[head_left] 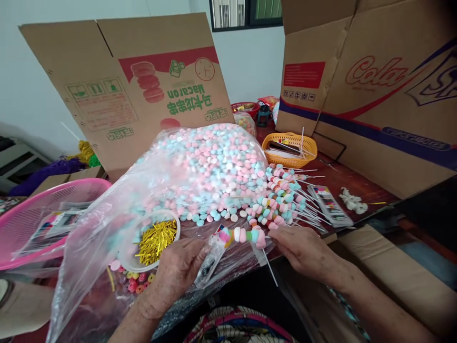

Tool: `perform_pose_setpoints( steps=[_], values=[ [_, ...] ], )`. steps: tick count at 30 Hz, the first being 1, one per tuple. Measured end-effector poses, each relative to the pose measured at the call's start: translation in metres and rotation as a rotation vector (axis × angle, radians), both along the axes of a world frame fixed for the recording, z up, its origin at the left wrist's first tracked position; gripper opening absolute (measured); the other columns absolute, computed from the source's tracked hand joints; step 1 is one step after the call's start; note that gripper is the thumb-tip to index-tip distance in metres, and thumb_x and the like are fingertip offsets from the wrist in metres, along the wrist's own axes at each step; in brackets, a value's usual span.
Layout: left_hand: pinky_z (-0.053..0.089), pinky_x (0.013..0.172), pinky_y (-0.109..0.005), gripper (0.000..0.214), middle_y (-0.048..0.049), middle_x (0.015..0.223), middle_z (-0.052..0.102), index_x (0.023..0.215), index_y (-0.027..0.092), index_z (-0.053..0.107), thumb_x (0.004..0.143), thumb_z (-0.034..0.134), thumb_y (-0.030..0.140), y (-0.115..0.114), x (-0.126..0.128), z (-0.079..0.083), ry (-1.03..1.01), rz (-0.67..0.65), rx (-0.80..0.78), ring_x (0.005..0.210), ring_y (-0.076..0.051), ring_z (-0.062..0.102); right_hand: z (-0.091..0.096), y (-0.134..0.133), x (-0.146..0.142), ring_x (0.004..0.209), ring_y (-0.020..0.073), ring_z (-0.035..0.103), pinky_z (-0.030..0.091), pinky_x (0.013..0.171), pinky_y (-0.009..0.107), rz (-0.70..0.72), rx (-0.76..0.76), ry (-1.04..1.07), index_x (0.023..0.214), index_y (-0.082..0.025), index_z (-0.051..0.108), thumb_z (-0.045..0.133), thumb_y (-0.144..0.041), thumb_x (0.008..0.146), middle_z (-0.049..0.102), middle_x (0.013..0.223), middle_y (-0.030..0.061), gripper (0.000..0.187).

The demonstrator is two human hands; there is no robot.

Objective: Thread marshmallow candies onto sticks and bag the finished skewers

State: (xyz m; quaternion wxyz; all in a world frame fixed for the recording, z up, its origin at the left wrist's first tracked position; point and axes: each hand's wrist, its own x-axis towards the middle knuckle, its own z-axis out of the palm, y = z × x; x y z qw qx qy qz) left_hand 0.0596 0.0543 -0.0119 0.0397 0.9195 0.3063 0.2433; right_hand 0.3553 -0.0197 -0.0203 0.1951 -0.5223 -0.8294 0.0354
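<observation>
My left hand [180, 269] is closed on the mouth of a small clear sleeve bag [210, 262]. My right hand [303, 250] pinches a candy skewer [246, 235] of pink, white and green marshmallow pieces on a white stick, its tip at the sleeve's opening. Just beyond lies a pile of finished skewers [282, 200]. A big clear bag of loose pink, blue and white candies [210, 166] fills the middle. A round clear tub of gold twist ties [155, 240] sits by my left hand.
A pink basket [39, 214] holding flat packets stands at the left. An orange basket [291, 148] sits behind the skewers. Large open cardboard boxes [374, 90] rise at the back and right. A printed packet [330, 205] and white scraps lie at the right table edge.
</observation>
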Motion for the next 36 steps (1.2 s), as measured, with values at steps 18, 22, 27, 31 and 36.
perform_pose_setpoints(
  steps=[18, 22, 27, 31, 36],
  values=[
    [0.043, 0.057, -0.018, 0.027, 0.0006, 0.068, 0.064, 0.092, 0.017, 0.067, 0.092, 0.043, 0.030, -0.009, -0.019, -0.011, -0.224, 0.141, -0.335, 0.059, -0.009, 0.056, -0.040, -0.002, 0.016, 0.090, 0.0174, 0.067, 0.054, 0.081, 0.030, -0.055, 0.043, 0.348, 0.101, -0.020, 0.062, 0.044, -0.021, 0.088, 0.071, 0.096, 0.0060, 0.022],
    [0.044, 0.059, -0.019, 0.027, -0.0010, 0.070, 0.065, 0.094, 0.016, 0.067, 0.092, 0.043, 0.030, -0.009, -0.017, -0.011, -0.232, 0.136, -0.389, 0.061, -0.010, 0.057, -0.038, -0.002, 0.015, 0.086, 0.0165, 0.068, 0.054, 0.077, 0.028, -0.058, 0.039, 0.372, 0.100, -0.020, 0.062, 0.045, -0.020, 0.087, 0.071, 0.094, 0.0061, 0.021],
    [0.044, 0.060, -0.021, 0.031, -0.0018, 0.069, 0.063, 0.087, 0.015, 0.064, 0.092, 0.039, 0.033, -0.011, -0.013, -0.017, -0.178, 0.145, -0.444, 0.063, -0.012, 0.056, -0.031, 0.004, 0.038, 0.078, 0.0208, 0.069, 0.056, 0.070, 0.031, -0.225, 0.104, 0.275, 0.094, -0.019, 0.066, 0.045, -0.024, 0.087, 0.073, 0.088, 0.0077, 0.023],
    [0.041, 0.056, -0.022, 0.040, -0.0020, 0.063, 0.060, 0.071, 0.016, 0.060, 0.092, 0.035, 0.037, -0.020, -0.005, -0.042, -0.030, 0.154, -0.540, 0.059, -0.013, 0.054, -0.014, 0.025, 0.092, 0.079, 0.0238, 0.069, 0.055, 0.067, 0.032, -0.543, 0.118, -0.092, 0.095, -0.019, 0.066, 0.040, -0.025, 0.089, 0.073, 0.089, 0.0097, 0.027],
    [0.040, 0.055, -0.022, 0.041, -0.0012, 0.060, 0.058, 0.066, 0.017, 0.058, 0.091, 0.035, 0.041, -0.024, 0.007, -0.059, -0.079, 0.171, -0.645, 0.057, -0.013, 0.053, 0.026, 0.068, 0.137, 0.071, 0.0237, 0.068, 0.045, 0.053, 0.029, -0.632, 0.035, -0.458, 0.086, -0.017, 0.065, 0.036, -0.024, 0.091, 0.071, 0.085, 0.0149, 0.030]
  ],
)
